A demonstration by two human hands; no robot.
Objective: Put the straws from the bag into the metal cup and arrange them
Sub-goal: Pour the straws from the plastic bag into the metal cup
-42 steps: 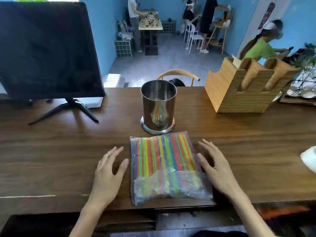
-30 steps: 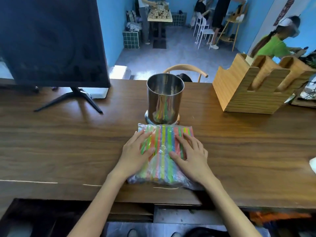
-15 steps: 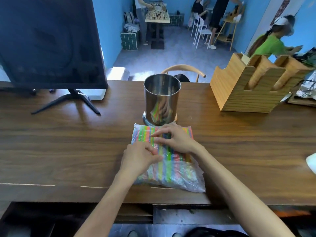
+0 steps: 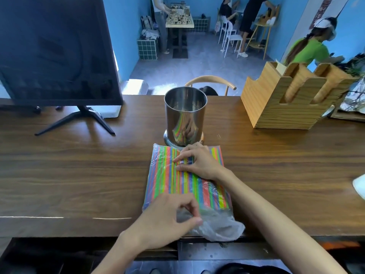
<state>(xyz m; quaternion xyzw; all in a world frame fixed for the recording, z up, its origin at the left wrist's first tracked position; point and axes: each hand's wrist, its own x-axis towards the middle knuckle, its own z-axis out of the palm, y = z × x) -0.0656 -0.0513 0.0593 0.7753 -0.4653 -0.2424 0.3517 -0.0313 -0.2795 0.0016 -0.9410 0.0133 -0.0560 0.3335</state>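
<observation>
Since half a second ago your left hand (image 4: 167,218) has slid back toward you, from the middle of the bag (image 4: 158,182) to its near end, where thumb and fingers now pinch the crumpled, empty clear plastic at the table's front edge. Your right hand (image 4: 199,163) has stayed on the bag's far half, fingers bent, fingertips (image 4: 178,159) pressing the film down onto the straws (image 4: 187,184); whether it pinches the film, you cannot tell.

The straws are thin, straight tubes in green, orange, blue, yellow and pink, packed side by side and flat inside the glossy bag, which lies on the dark wood-grain table (image 4: 79,171). Its far end touches the flared base of the metal cup (image 4: 185,115), a tall, shiny steel cylinder standing upright, its wall mirroring the coloured stripes.
</observation>
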